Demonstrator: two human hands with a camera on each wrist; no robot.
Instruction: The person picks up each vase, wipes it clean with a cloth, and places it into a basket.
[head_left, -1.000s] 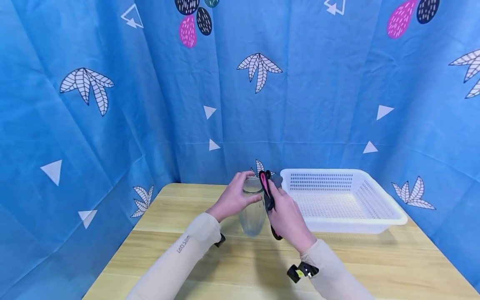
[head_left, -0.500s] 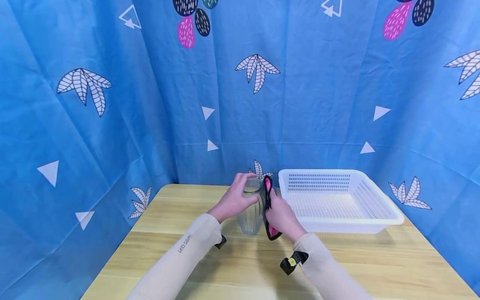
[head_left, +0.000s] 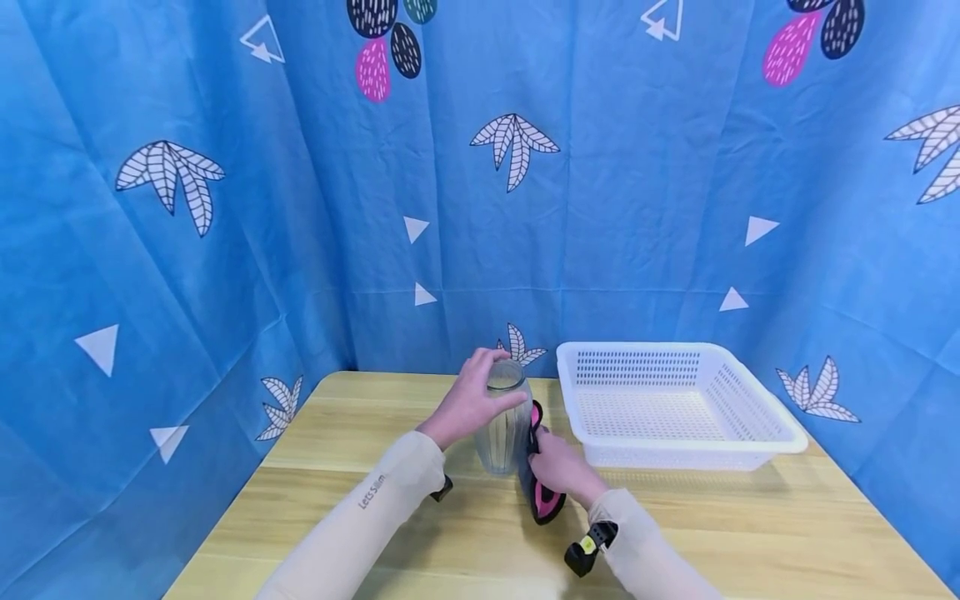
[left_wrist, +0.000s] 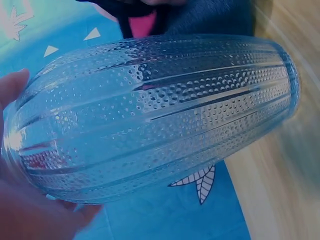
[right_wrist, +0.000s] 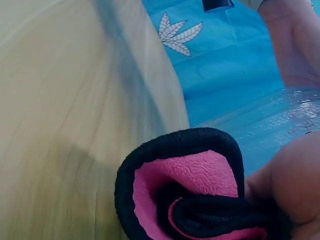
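A clear glass vase [head_left: 497, 446], ribbed and dimpled, stands upright on the table. My left hand [head_left: 468, 406] grips it around the rim, thumb on the near side and fingers behind. Along the vase's right side, my right hand [head_left: 564, 468] holds a folded cleaning cloth [head_left: 547, 502], grey outside, pink inside, with black edging. In the left wrist view the cloth [left_wrist: 212, 20] lies along the far side of the glass [left_wrist: 165, 110]. The right wrist view shows the cloth's pink fold [right_wrist: 210, 170] bunched beneath the right thumb [right_wrist: 297, 175].
A white perforated plastic basket [head_left: 675, 454] sits to the right of the vase, close beyond the right hand. The wooden table [head_left: 300, 500] extends to the left and front. A blue patterned curtain [head_left: 480, 250] hangs behind the table and at both sides.
My right hand has slid the cloth down the vase's right side, from near the rim toward the base. The left hand stays at the rim and the vase has hardly moved.
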